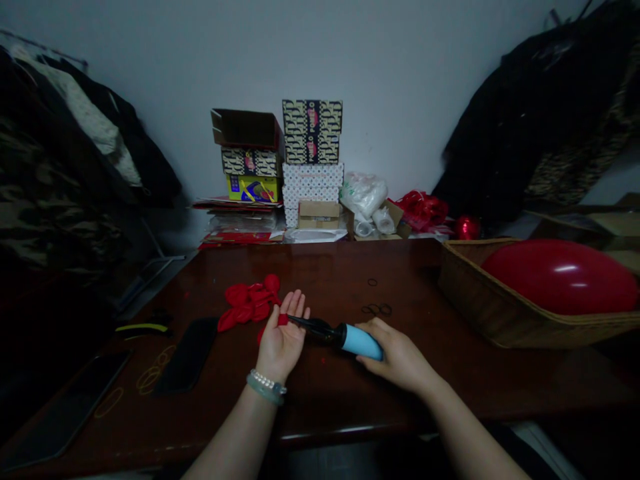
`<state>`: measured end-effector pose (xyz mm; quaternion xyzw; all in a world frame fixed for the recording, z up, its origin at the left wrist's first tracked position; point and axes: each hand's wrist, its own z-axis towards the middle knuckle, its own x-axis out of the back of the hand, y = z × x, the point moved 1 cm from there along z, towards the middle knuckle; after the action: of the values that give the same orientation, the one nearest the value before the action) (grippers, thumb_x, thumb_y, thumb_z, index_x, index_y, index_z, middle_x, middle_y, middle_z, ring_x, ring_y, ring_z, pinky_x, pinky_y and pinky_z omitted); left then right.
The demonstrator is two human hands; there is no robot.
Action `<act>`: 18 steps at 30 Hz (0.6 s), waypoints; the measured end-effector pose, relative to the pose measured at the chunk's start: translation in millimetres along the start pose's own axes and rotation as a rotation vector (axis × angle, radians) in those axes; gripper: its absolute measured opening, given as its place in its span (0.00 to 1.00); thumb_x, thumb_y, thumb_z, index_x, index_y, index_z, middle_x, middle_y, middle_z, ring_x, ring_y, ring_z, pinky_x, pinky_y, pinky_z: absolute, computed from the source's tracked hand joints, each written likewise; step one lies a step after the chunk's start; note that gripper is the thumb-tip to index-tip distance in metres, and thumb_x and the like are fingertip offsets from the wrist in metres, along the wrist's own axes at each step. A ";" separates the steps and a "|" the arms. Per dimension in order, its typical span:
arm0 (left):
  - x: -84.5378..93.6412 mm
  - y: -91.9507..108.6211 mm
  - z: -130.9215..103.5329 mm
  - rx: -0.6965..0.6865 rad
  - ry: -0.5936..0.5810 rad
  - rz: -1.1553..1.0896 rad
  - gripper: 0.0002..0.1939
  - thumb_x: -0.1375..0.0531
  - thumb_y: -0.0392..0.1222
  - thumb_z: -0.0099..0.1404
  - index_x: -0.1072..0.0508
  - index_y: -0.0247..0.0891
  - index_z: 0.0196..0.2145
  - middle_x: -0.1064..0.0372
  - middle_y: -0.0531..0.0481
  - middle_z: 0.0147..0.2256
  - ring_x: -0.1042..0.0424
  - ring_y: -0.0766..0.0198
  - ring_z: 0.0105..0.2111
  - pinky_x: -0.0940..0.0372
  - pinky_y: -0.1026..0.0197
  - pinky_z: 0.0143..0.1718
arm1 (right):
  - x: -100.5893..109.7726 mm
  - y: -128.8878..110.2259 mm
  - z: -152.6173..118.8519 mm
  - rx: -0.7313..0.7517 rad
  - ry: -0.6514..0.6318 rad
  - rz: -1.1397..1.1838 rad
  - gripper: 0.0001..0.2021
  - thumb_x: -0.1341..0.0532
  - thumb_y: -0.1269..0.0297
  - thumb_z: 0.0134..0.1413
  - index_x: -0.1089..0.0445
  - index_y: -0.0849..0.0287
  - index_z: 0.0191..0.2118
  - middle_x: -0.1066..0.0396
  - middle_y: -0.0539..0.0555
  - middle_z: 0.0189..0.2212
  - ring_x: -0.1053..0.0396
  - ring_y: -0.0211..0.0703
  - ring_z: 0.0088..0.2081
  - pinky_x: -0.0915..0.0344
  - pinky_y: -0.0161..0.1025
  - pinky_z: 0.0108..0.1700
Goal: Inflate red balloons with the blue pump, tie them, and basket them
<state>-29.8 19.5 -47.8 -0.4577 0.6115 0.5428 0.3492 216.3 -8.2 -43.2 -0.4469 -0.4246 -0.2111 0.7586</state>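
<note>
My left hand (284,340) is turned palm up with its fingers stretched out. A small red balloon neck (283,319) lies across it near the thumb, at the black nozzle of a hand pump. My right hand (395,350) is wrapped round the light blue body of the pump (361,342), which points left. Deflated red balloons (247,303) lie on the dark table (340,407) just beyond my left hand. Whether the nozzle sits inside the red neck is too small to tell.
A wicker basket (510,313) with a large red balloon (560,275) stands at the right. Black bands (377,309) lie mid-table. A phone (187,353), a dark tablet-like slab (70,407) and yellowish bands (150,379) are at the left. Stacked boxes (313,180) stand along the wall.
</note>
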 end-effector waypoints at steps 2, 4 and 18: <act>-0.4 -1.7 -0.7 0.005 0.015 0.016 0.17 0.50 0.40 0.71 0.29 0.36 0.52 0.35 0.40 0.57 0.36 0.56 0.58 0.39 0.50 0.58 | 0.1 0.1 -0.2 -0.005 -0.007 -0.006 0.25 0.36 0.63 0.51 0.36 0.51 0.57 0.32 0.54 0.46 0.31 0.49 0.46 0.35 0.44 0.50; -0.6 -2.8 -1.0 0.002 0.014 0.030 0.16 0.50 0.40 0.71 0.28 0.36 0.51 0.34 0.40 0.57 0.37 0.56 0.58 0.40 0.50 0.58 | -0.4 0.8 -0.3 -0.010 -0.016 -0.007 0.25 0.36 0.62 0.51 0.36 0.51 0.57 0.32 0.54 0.45 0.31 0.49 0.46 0.35 0.44 0.50; 4.4 -12.2 -0.2 -0.045 0.004 0.286 0.14 0.46 0.44 0.69 0.25 0.36 0.46 0.33 0.39 0.56 0.36 0.58 0.58 0.46 0.53 0.61 | -5.3 -0.2 -0.1 -0.001 -0.026 -0.033 0.26 0.36 0.60 0.52 0.37 0.51 0.58 0.32 0.55 0.46 0.31 0.50 0.47 0.36 0.44 0.50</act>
<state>-19.9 18.6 -56.0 -0.3745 0.6589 0.5997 0.2569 213.4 -8.7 -47.6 -0.4430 -0.4415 -0.2180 0.7492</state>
